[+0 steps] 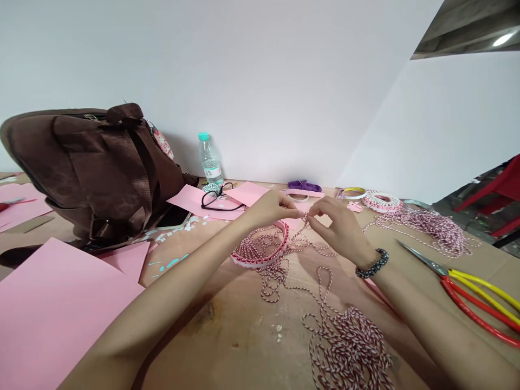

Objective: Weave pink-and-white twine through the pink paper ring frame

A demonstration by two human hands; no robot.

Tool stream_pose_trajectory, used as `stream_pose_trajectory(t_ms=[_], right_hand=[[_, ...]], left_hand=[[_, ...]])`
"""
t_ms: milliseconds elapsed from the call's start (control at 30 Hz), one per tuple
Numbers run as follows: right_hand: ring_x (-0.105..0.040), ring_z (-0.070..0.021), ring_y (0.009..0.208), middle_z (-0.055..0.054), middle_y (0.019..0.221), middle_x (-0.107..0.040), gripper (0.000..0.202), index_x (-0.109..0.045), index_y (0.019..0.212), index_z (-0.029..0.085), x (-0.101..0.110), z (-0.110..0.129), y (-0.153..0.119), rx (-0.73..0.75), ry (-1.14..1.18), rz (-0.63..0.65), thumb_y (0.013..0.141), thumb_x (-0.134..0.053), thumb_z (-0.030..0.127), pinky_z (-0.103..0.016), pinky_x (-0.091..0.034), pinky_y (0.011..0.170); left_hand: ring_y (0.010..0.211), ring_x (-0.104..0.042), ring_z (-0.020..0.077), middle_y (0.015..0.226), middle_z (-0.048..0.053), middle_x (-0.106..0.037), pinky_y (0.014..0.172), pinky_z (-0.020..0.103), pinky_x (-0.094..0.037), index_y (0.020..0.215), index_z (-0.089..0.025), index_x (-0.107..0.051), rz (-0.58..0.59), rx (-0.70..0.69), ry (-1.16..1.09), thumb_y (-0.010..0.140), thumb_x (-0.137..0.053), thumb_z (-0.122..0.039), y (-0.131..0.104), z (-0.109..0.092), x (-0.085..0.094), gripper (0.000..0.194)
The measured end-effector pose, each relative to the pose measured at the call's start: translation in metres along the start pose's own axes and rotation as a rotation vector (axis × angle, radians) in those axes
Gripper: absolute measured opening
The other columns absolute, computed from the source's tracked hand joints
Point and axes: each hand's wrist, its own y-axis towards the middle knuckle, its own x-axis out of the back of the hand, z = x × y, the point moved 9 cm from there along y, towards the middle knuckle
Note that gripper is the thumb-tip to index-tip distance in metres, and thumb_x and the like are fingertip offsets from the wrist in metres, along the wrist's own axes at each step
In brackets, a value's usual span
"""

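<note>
My left hand [273, 208] pinches a red-and-white twisted cord near the middle of the view. Close beside it on the right, my right hand [333, 223] pinches the same cord, its fingertips almost touching the left ones. Below my left hand lies a round pink-and-white ring [260, 264] with cord strung across it. Loose loops of cord run from the ring toward a large tangled cord pile [351, 346] at the bottom. A dark beaded bracelet circles my right wrist.
A brown backpack [109, 168], water bottle [210, 162], black-framed glasses [221, 205] and pink paper sheets [60, 314] occupy the left. Toward the right lie a finished-looking ring [382, 201], another cord pile [439, 230] and scissors with red and yellow handles [447, 275]. A white wall stands behind.
</note>
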Motion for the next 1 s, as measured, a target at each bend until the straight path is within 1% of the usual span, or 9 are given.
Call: stream_pose_trajectory(t_ms=[133,233,333,400,500,600,700,900,1000], right_hand=[[-0.048,-0.0151,0.068,0.0,0.071,-0.054,0.012,-0.049,0.07,0.021,0.0,-0.013,0.001,-0.209,0.239,0.026,0.082,-0.052,0.021,-0.03,-0.037,0.061],[-0.045,-0.0141,0.064,0.002,0.068,-0.049,0.014,-0.048,0.069,0.021,-0.008,-0.027,-0.002,-0.368,0.475,0.043,0.082,-0.051,0.025,-0.03,-0.036,0.06],[-0.047,-0.0147,0.068,0.001,0.071,-0.049,0.014,-0.049,0.071,0.021,-0.017,-0.034,-0.003,-0.421,0.678,0.049,0.084,-0.049,0.027,-0.032,-0.04,0.066],[-0.05,-0.0154,0.071,0.0,0.073,-0.05,0.013,-0.05,0.074,0.021,-0.022,-0.035,-0.004,-0.427,0.731,0.067,0.085,-0.048,0.028,-0.033,-0.043,0.069],[-0.051,-0.0168,0.072,-0.002,0.078,-0.053,0.009,-0.051,0.079,0.021,-0.012,-0.031,-0.003,-0.336,0.497,0.004,0.084,-0.051,0.029,-0.033,-0.043,0.066],[-0.053,-0.0194,0.079,-0.004,0.084,-0.058,0.004,-0.055,0.086,0.023,0.007,-0.008,0.0,-0.077,0.136,-0.112,0.084,-0.056,0.027,-0.035,-0.043,0.07],[-0.055,-0.0216,0.084,-0.005,0.087,-0.062,0.008,-0.06,0.087,0.023,0.007,0.011,-0.002,0.12,-0.108,-0.092,0.089,-0.053,0.027,-0.037,-0.042,0.072],[-0.053,-0.0223,0.08,-0.006,0.084,-0.065,0.017,-0.06,0.082,0.021,0.002,0.024,-0.006,0.27,-0.446,-0.062,0.091,-0.046,0.025,-0.037,-0.038,0.07],[-0.053,-0.022,0.078,-0.005,0.081,-0.063,0.015,-0.058,0.08,0.021,0.005,0.026,-0.005,0.248,-0.477,-0.085,0.089,-0.046,0.024,-0.037,-0.036,0.068]], left_hand=[[0.049,-0.033,0.0077,0.051,-0.002,-0.044,0.049,0.026,-0.021,0.059,-0.016,-0.067,-0.006,0.001,-0.037,0.07,-0.07,-0.038,-0.001,-0.003,0.004,0.024],[0.046,-0.029,0.0067,0.049,-0.004,-0.041,0.048,0.026,-0.019,0.061,-0.016,-0.067,-0.023,0.036,-0.04,0.072,-0.068,-0.035,-0.003,-0.006,0.006,0.022],[0.045,-0.028,0.0064,0.048,-0.004,-0.041,0.048,0.026,-0.02,0.06,-0.016,-0.067,-0.036,0.042,-0.057,0.073,-0.068,-0.032,-0.004,-0.009,0.006,0.02],[0.047,-0.032,0.0069,0.05,-0.003,-0.044,0.049,0.026,-0.023,0.061,-0.016,-0.067,-0.04,0.023,-0.065,0.073,-0.068,-0.031,-0.004,-0.009,0.006,0.019],[0.053,-0.038,0.0085,0.056,-0.001,-0.052,0.052,0.026,-0.027,0.064,-0.017,-0.068,-0.047,-0.006,-0.036,0.072,-0.068,-0.033,-0.002,-0.005,0.006,0.019],[0.053,-0.039,0.0093,0.056,0.0,-0.053,0.051,0.026,-0.026,0.064,-0.017,-0.069,-0.027,-0.003,0.009,0.072,-0.067,-0.038,0.0,0.0,0.003,0.023],[0.051,-0.037,0.0094,0.055,0.0,-0.052,0.05,0.026,-0.025,0.065,-0.017,-0.07,0.02,0.006,0.029,0.072,-0.066,-0.039,-0.001,0.001,-0.002,0.024],[0.052,-0.037,0.0094,0.055,0.0,-0.051,0.05,0.026,-0.025,0.064,-0.016,-0.068,0.06,0.038,0.014,0.072,-0.067,-0.038,-0.003,-0.001,-0.008,0.023],[0.05,-0.036,0.0091,0.054,0.0,-0.05,0.049,0.026,-0.024,0.067,-0.016,-0.069,0.074,0.047,-0.004,0.072,-0.066,-0.035,-0.004,-0.002,-0.011,0.021]])
